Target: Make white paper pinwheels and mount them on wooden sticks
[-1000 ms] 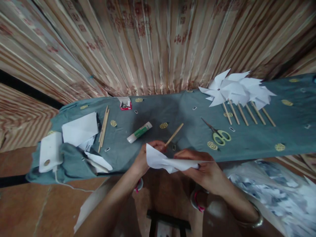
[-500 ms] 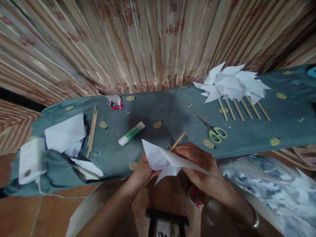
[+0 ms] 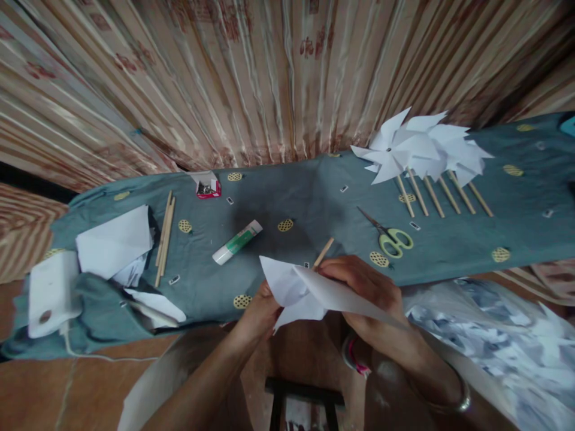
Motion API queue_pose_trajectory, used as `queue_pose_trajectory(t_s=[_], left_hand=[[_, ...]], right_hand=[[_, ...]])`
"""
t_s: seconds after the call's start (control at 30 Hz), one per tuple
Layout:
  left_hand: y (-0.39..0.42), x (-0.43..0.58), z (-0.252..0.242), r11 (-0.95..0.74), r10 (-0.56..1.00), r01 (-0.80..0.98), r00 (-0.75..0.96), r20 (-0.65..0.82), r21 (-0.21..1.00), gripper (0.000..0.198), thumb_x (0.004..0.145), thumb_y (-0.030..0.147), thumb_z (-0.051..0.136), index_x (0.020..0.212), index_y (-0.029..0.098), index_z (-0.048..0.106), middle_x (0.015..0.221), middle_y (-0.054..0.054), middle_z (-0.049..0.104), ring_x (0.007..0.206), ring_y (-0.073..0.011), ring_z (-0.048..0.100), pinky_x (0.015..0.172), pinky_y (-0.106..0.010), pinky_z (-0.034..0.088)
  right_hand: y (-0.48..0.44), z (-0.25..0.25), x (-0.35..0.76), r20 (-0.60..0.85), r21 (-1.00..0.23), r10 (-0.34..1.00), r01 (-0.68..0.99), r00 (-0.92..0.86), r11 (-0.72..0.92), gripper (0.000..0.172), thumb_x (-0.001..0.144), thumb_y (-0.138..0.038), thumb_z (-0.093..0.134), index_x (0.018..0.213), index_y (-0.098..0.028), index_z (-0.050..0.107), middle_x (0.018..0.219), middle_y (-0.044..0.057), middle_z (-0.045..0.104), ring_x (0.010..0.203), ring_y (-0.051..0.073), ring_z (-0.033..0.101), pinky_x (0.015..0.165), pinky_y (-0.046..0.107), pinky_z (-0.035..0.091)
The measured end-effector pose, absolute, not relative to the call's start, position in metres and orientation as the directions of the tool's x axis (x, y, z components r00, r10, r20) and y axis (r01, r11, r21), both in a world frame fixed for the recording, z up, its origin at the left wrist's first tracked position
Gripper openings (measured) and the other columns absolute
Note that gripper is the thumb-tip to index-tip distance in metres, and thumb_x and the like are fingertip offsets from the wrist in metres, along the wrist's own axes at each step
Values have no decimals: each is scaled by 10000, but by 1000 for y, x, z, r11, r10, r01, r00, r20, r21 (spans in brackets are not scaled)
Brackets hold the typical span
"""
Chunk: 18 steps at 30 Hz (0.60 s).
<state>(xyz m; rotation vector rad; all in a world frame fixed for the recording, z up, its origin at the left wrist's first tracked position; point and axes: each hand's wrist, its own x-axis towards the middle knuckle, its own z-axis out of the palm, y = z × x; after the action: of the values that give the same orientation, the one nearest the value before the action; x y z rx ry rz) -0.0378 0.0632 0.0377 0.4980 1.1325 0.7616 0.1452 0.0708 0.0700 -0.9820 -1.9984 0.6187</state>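
I hold a folded white paper pinwheel (image 3: 309,290) over the near edge of a grey-green cloth (image 3: 287,203). My left hand (image 3: 258,311) pinches its lower left part from below. My right hand (image 3: 366,293) grips it from the right, fingers curled round the paper and a wooden stick (image 3: 324,252) whose tip pokes out above the fingers. A glue stick (image 3: 237,241) lies just beyond my left hand.
Finished white pinwheels (image 3: 420,149) on sticks lie at the far right, green-handled scissors (image 3: 390,237) near them. Loose sticks (image 3: 164,234), paper sheets (image 3: 114,242) and a white block (image 3: 53,290) lie left. A small red box (image 3: 207,187) sits by the curtain.
The paper has been turned and raised from flat between my hands to a more upright, folded shape. The stick's free end is shorter, now drawn in under my right fingers.
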Motion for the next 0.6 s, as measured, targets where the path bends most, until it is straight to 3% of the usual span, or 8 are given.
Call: queue_pose_trajectory(t_s=[0.13, 0.23, 0.6], left_hand=[[62, -40, 39, 651, 759, -272, 264, -596, 709, 430, 533, 446, 769, 406, 178, 457, 365, 61, 291, 397, -41, 227, 421, -212, 156], [62, -40, 36, 642, 765, -257, 283, -579, 722, 473, 560, 455, 742, 364, 180, 411, 339, 59, 263, 369, -31, 199, 424, -220, 117], [61, -41, 32, 624, 775, -278, 340, -532, 731, 270, 634, 384, 681, 557, 128, 642, 446, 10, 512, 342, -18, 228, 408, -226, 129]], right_hand=[[72, 73, 145, 476, -680, 813, 446, -337, 582, 191, 933, -195, 528, 1118, -217, 573, 975, 70, 693, 916, 188, 665, 784, 320, 538], [73, 75, 145, 484, -672, 818, 467, -312, 575, 176, 935, -218, 530, 1103, -219, 582, 951, 70, 704, 890, 189, 678, 766, 311, 543], [74, 73, 147, 482, -683, 842, 498, -242, 534, 167, 928, -232, 532, 1084, -222, 591, 923, 63, 711, 855, 190, 685, 747, 296, 543]])
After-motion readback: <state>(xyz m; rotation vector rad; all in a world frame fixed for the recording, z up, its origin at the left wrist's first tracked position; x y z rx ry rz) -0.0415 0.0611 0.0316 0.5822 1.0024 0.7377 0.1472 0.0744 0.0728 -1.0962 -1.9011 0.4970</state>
